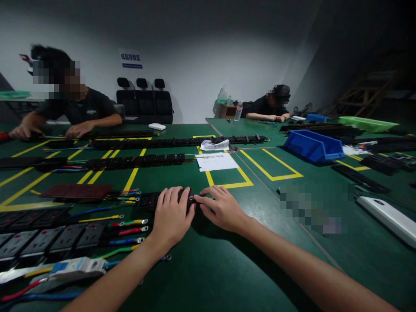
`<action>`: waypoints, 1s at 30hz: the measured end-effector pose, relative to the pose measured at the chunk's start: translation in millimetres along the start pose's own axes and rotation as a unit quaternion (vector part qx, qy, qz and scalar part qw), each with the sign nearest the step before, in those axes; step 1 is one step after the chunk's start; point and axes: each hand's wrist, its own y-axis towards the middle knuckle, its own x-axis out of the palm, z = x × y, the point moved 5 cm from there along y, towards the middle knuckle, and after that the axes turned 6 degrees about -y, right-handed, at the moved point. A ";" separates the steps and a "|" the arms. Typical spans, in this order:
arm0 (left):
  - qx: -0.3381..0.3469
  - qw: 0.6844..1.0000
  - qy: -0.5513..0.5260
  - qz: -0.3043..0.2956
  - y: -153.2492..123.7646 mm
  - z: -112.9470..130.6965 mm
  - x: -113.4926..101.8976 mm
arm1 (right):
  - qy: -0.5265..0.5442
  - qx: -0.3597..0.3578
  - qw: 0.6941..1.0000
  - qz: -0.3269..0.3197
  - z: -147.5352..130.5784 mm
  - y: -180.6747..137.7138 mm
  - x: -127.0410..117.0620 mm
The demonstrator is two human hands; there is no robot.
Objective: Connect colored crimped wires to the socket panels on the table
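Note:
My left hand lies over the right end of a short black socket strip on the green table, fingers curled down onto it. My right hand meets it from the right, thumb and fingertips pinched at the strip's end by a small red part. Coloured wires with ring terminals fan out to the left of the strip. A row of black socket modules lies at the near left.
Long black power strips cross the table's middle. A white sheet lies in a yellow-taped box. Blue bin and green tray stand at right, a white housing near right. Two other people sit at the far side.

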 end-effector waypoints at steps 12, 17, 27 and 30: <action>-0.001 1.000 -0.003 0.001 0.4 -0.2 0.1 | 0.003 -0.025 0.999 0.034 1.2 -5.5 -0.7; 0.002 1.000 -0.004 0.005 -0.1 -0.2 0.6 | 0.005 -0.023 0.999 0.034 1.4 -5.9 0.8; -0.001 1.000 -0.008 0.002 0.5 -0.6 -0.5 | 0.011 -0.027 0.999 0.041 1.7 -7.1 0.1; -0.002 1.000 -0.009 0.000 0.7 -0.5 -0.8 | 0.016 -0.027 0.999 0.041 2.2 -7.7 1.0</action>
